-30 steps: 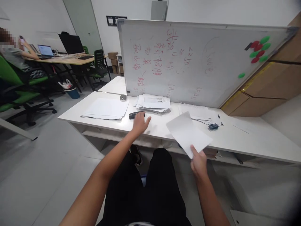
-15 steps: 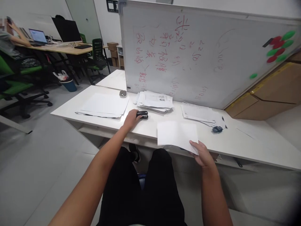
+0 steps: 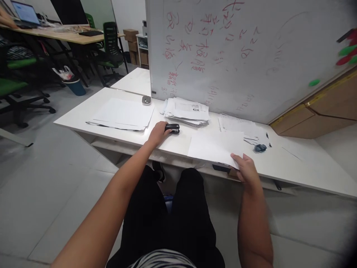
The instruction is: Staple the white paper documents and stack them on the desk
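Note:
My left hand (image 3: 158, 133) is wrapped round the rear end of a black stapler (image 3: 173, 128) on the white desk (image 3: 178, 143). Between the thumb and fingers of my right hand (image 3: 246, 168) is the near right corner of a white sheet of paper (image 3: 216, 147). This sheet lies low over the desk's front edge, its far part overlapping another paper stack (image 3: 235, 124). Whether it is one sheet or a few, I cannot tell. Behind the stapler is a thick pile of papers (image 3: 185, 109), the top one printed with a small picture.
On the left lies a wide stack of white paper (image 3: 122, 113), with a grey computer mouse (image 3: 146, 100) behind it. A dark crumpled thing (image 3: 260, 148) sits at right. A whiteboard (image 3: 223, 56) and cardboard boxes (image 3: 331, 106) stand along the back. A co-worker's arm (image 3: 7, 18) shows at far left.
My view has tipped down and shifted. The sheet in my right hand has moved away from me and now lies flatter over the desk. My left hand stays on the stapler.

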Demonstrator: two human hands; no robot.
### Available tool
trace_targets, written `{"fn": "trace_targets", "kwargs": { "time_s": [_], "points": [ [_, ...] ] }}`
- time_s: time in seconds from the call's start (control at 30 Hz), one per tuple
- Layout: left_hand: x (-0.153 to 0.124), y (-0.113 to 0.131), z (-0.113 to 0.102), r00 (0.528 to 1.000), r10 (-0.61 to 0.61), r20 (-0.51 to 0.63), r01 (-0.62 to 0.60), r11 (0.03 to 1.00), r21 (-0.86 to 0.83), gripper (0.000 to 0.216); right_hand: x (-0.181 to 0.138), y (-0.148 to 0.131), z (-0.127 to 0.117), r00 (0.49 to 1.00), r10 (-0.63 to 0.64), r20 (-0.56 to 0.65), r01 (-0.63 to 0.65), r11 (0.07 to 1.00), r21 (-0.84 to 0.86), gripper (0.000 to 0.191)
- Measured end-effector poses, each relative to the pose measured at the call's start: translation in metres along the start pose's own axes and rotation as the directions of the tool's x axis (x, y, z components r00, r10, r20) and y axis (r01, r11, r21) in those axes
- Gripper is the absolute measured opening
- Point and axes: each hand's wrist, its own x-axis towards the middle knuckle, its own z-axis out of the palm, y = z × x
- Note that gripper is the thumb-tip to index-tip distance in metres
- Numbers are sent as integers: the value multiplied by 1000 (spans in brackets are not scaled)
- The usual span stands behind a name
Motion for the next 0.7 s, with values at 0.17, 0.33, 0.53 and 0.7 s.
{"fn": "trace_targets", "kwargs": {
  "time_s": [0.17,0.33,0.53,0.7],
  "points": [
    [1,4,-2,1000,-18,17,18,1000,-6,34,11,-2,-15,995,5,-100,-13,997,-74,27],
    [0,5,-3,1000,-23,8,23,1000,-8,35,8,8,4,993,102,61,-95,989,-109,23],
    [-1,7,-5,999,-23,39,23,1000,-9,37,0,20,17,963,147,227,-129,987,-92,32],
    [0,10,-6,998,-33,53,33,999,2,35,6,16,24,986,65,151,-70,997,25,36]
  ]
}}
